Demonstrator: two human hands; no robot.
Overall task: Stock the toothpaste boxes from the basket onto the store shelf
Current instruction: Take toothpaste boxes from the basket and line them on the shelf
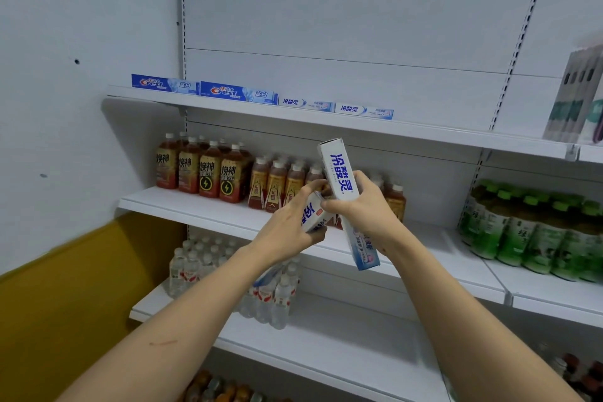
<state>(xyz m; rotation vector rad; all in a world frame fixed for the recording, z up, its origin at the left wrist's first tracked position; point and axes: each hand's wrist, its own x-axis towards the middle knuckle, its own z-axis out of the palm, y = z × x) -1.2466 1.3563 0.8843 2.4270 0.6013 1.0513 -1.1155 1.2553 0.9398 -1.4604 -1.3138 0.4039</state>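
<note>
On the top shelf (424,135) lie two blue Crest toothpaste boxes (202,90) at the left and two white toothpaste boxes (337,107) to their right, all in one row. My right hand (359,202) grips a long white toothpaste box (341,179) that stands almost upright in front of the middle shelf. My left hand (288,228) holds another white toothpaste box (314,214), which points away from me and touches the right hand's box. The basket is out of view.
Brown drink bottles (208,170) fill the left of the middle shelf, green bottles (535,232) the right. Clear water bottles (208,266) stand on the shelf below. Packaged goods (577,98) sit at the top shelf's right end. A yellow surface (75,287) lies at the left.
</note>
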